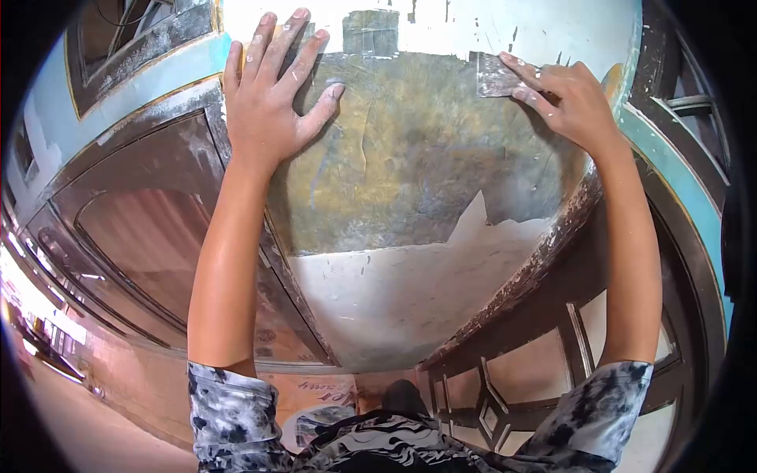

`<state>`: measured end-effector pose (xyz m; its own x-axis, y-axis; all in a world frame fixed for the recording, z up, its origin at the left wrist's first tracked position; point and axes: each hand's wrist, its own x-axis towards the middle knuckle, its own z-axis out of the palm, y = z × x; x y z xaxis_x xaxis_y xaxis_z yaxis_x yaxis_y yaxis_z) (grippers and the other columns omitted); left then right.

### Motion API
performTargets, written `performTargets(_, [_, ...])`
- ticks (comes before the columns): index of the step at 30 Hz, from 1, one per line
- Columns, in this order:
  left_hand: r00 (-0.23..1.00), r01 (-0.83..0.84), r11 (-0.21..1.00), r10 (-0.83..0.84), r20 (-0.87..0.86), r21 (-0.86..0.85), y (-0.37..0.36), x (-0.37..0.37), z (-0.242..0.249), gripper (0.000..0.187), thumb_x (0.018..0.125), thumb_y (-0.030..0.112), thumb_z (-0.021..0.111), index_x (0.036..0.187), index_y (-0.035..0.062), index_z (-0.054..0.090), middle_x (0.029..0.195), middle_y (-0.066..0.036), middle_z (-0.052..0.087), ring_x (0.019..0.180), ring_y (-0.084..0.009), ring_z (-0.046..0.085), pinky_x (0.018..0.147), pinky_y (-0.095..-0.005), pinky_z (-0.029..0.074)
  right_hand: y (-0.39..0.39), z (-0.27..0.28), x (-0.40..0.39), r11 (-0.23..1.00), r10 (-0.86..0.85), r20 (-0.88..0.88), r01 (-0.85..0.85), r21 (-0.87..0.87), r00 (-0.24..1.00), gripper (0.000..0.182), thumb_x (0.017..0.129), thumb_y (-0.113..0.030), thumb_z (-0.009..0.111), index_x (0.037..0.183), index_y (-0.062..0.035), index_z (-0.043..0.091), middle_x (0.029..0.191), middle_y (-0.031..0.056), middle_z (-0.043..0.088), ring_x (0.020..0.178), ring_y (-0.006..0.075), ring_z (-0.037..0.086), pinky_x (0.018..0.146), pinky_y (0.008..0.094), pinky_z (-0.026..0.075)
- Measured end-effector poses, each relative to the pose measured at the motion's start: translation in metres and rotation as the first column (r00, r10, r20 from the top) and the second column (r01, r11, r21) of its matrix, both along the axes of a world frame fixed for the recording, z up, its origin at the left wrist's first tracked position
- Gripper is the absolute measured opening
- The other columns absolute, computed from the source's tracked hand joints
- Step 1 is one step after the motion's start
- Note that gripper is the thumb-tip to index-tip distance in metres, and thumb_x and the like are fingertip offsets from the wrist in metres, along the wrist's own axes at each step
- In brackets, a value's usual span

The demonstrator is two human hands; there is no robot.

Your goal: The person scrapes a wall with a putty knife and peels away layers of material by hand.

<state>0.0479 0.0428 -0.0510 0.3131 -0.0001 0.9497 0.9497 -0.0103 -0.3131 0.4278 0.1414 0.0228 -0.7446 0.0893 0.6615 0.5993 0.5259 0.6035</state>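
Note:
My left hand (268,102) lies flat against the wall (426,142) with its fingers spread, whitish dust on the fingertips. Between thumb and fingers, my right hand (568,98) grips a small rectangular scraper blade (497,76), streaked with white. The blade rests on the wall along the lower edge of the white paint (465,27). Below that edge the surface is bare, mottled yellow-green and grey. A square bare patch (371,33) shows within the white paint, between my hands.
Lower down, a white layer (371,292) with a jagged upper edge covers the wall. Dark wooden panelling with a glazed pane (146,236) stands to the left, and a panelled door (528,363) to the right. A mat with lettering (323,394) lies on the floor.

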Motion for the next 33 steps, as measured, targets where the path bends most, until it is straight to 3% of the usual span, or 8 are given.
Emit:
performTargets(2, [0.999, -0.042, 0.999, 0.042, 0.005, -0.028, -0.003, 0.003, -0.001, 0.060, 0.087, 0.042, 0.074, 0.144, 0.0277, 0.063, 0.159, 0.002, 0.050, 0.152, -0.0278, 0.038, 0.123, -0.0527, 0.023, -0.005, -0.001, -0.004, 1.000, 0.017, -0.026, -0.017, -0.026, 1.000, 0.032, 0.097, -0.039, 0.068, 0.127, -0.0285, 0.074, 0.072, 0.0056, 0.066, 0.070, 0.0284, 0.060, 0.070, 0.0402, 0.042])
performTargets(6, [1.000, -0.030, 0.999, 0.029, -0.010, -0.017, 0.000, 0.001, -0.002, 0.059, 0.087, 0.042, 0.074, 0.143, 0.0279, 0.063, 0.159, 0.002, 0.050, 0.151, -0.0278, 0.038, 0.122, -0.0528, 0.024, 0.007, 0.000, 0.000, 1.000, 0.014, 0.023, -0.013, -0.008, 1.000, 0.031, 0.097, -0.039, 0.068, 0.125, -0.0279, 0.076, 0.078, 0.0066, 0.070, 0.072, 0.0295, 0.062, 0.069, 0.0412, 0.043])
performTargets(9, [0.999, -0.019, 1.000, 0.019, -0.033, 0.008, -0.002, 0.003, 0.000, 0.059, 0.086, 0.042, 0.075, 0.142, 0.0279, 0.064, 0.158, 0.001, 0.051, 0.151, -0.0277, 0.039, 0.122, -0.0523, 0.025, 0.011, 0.000, 0.001, 0.999, 0.030, 0.018, -0.029, -0.045, 0.999, 0.047, 0.098, -0.038, 0.067, 0.145, -0.0326, 0.062, 0.069, 0.0067, 0.055, 0.067, 0.0262, 0.051, 0.074, 0.0353, 0.041])
performTargets(13, [0.999, -0.021, 1.000, 0.021, -0.037, 0.008, -0.004, 0.006, 0.002, 0.057, 0.086, 0.042, 0.075, 0.141, 0.0278, 0.065, 0.157, 0.001, 0.052, 0.150, -0.0277, 0.040, 0.122, -0.0510, 0.025, -0.003, 0.000, -0.008, 0.997, 0.074, -0.001, -0.074, 0.015, 0.997, 0.036, 0.098, -0.039, 0.067, 0.133, -0.0315, 0.071, 0.083, 0.0092, 0.072, 0.072, 0.0323, 0.062, 0.067, 0.0429, 0.045])
performTargets(15, [0.999, -0.050, 0.998, 0.050, -0.005, -0.029, -0.011, 0.010, 0.004, 0.060, 0.079, 0.034, 0.077, 0.135, 0.0130, 0.068, 0.153, -0.013, 0.055, 0.146, -0.0390, 0.044, 0.119, -0.0551, 0.028, -0.006, 0.000, -0.006, 1.000, 0.021, -0.003, -0.021, -0.016, 1.000, 0.038, 0.098, -0.039, 0.067, 0.135, -0.0308, 0.070, 0.082, 0.0102, 0.072, 0.073, 0.0329, 0.063, 0.068, 0.0431, 0.046])
performTargets(20, [0.996, -0.090, 0.993, 0.091, 0.005, -0.083, -0.017, 0.013, 0.004, 0.065, 0.080, 0.035, 0.075, 0.141, 0.0155, 0.064, 0.156, -0.013, 0.052, 0.148, -0.0394, 0.041, 0.119, -0.0567, 0.026, 0.002, -0.002, -0.013, 0.988, 0.152, -0.012, -0.152, 0.033, 0.988, 0.029, 0.096, -0.039, 0.069, 0.102, -0.0132, 0.079, 0.077, 0.0105, 0.070, 0.067, 0.0338, 0.061, 0.066, 0.0435, 0.044])
performTargets(25, [0.999, -0.029, 1.000, 0.030, -0.025, 0.007, -0.004, 0.007, 0.001, 0.057, 0.086, 0.042, 0.075, 0.140, 0.0279, 0.066, 0.157, 0.001, 0.052, 0.150, -0.0278, 0.040, 0.122, -0.0510, 0.025, -0.003, 0.000, -0.015, 0.996, 0.079, -0.025, -0.080, -0.033, 0.997, 0.031, 0.096, -0.039, 0.070, 0.094, -0.0094, 0.078, 0.074, 0.0107, 0.069, 0.069, 0.0344, 0.063, 0.065, 0.0446, 0.045])
performTargets(33, [0.999, -0.005, 1.000, 0.006, -0.036, 0.019, -0.001, 0.003, 0.000, 0.056, 0.086, 0.040, 0.075, 0.140, 0.0279, 0.066, 0.156, 0.001, 0.053, 0.149, -0.0284, 0.042, 0.122, -0.0510, 0.025, -0.001, -0.001, -0.017, 0.997, 0.080, -0.035, -0.080, -0.008, 0.996, 0.031, 0.095, -0.038, 0.070, 0.086, -0.0085, 0.076, 0.076, 0.0116, 0.070, 0.070, 0.0340, 0.064, 0.064, 0.0438, 0.047])
